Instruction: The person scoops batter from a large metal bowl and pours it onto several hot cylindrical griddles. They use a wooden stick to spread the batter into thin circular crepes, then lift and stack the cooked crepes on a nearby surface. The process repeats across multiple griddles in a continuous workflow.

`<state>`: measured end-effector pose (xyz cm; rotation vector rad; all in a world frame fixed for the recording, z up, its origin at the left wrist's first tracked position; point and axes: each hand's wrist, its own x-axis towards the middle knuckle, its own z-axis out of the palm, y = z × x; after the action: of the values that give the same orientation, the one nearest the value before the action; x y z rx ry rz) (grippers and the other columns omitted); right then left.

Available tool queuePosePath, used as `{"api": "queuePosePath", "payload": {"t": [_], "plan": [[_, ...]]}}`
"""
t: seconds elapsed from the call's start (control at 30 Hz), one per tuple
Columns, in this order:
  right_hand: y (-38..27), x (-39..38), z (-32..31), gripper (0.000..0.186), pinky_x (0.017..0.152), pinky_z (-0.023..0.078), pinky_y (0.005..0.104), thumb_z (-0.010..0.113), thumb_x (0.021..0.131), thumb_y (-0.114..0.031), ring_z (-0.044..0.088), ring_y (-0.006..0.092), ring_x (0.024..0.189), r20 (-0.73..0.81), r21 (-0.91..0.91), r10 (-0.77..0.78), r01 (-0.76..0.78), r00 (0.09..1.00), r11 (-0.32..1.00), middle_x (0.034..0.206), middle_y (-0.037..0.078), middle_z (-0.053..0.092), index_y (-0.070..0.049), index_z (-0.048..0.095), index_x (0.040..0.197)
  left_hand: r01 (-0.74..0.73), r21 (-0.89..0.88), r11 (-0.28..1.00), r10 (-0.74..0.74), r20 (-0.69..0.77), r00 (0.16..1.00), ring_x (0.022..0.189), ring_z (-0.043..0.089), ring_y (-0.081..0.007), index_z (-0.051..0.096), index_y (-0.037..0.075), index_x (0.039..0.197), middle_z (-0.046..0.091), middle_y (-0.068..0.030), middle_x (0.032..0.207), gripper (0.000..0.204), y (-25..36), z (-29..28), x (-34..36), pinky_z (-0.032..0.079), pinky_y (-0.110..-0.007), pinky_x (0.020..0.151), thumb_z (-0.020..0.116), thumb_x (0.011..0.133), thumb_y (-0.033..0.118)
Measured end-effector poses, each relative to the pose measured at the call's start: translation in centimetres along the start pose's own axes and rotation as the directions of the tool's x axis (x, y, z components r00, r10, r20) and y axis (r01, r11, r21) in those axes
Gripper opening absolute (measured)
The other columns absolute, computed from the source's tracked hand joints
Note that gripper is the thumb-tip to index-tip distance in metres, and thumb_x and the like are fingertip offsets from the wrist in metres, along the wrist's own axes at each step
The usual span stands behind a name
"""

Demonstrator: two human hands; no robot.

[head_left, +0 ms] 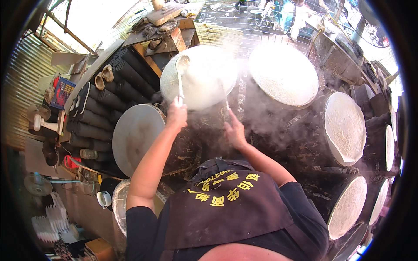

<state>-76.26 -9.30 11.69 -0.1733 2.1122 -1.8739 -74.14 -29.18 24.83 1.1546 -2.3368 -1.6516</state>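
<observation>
My left hand (177, 114) is closed round the pale handle of a ladle (183, 64), whose bowl is over the left part of a large round griddle-like surface (201, 93). That surface looks bright white, and steam hangs over it. Near its front right edge, my right hand (235, 131) grips a thin stick-like handle (225, 96). The handle's far end fades into steam and glare, so its kind cannot be made out. Just left of my left forearm lies a bare grey round plate (136, 141).
More round surfaces with a whitish layer stand to the right: one beside the steaming one (283, 76), others farther down (345, 129). Black coal cylinders (124, 89) are stacked at left, with a pair of shoes (103, 78) on them. A wire fence (226, 21) runs behind.
</observation>
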Motion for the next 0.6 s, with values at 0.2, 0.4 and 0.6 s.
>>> {"api": "queuePosePath", "payload": {"t": [0.2,0.4,0.6], "plan": [[4.9,0.4,4.4,0.053,0.075,0.048,0.0467,0.056,0.084,-0.013,0.060,0.0450,0.089,0.151,-0.047,-0.305,0.315,0.940,0.948,0.091,0.026,0.063,-0.011,0.044,0.135,0.303,-0.645,0.702,-0.088,0.344,0.935,0.051,0.047,-0.0160,0.037,0.005,0.097,0.045,-0.0062,0.072,0.014,2.4,8.1,-6.6,0.041,-0.031,0.042,0.050,0.091,0.005],[0.8,0.8,-2.2,0.059,0.064,0.050,0.0430,0.055,0.081,-0.007,0.060,0.0336,0.068,0.241,-0.344,-0.520,0.573,0.819,0.744,0.073,0.014,0.056,-0.021,0.045,0.138,0.736,-0.665,-0.131,0.220,0.704,0.675,0.046,0.034,-0.0064,0.045,-0.001,0.094,0.036,0.0002,0.063,0.014,0.0,1.2,-5.5,0.030,-0.021,0.035,0.038,0.099,0.011],[-1.3,10.0,-6.2,0.058,0.065,0.049,0.0481,0.048,0.084,-0.007,0.062,0.0388,0.074,0.280,-0.664,-0.349,0.443,0.894,0.602,0.086,0.022,0.059,-0.022,0.040,0.139,0.566,-0.812,-0.139,0.362,0.491,0.793,0.047,0.038,-0.0062,0.027,0.000,0.142,0.038,-0.0022,0.074,0.044,1.3,-5.2,-14.1,0.035,-0.021,0.031,0.036,0.101,0.014]]}}
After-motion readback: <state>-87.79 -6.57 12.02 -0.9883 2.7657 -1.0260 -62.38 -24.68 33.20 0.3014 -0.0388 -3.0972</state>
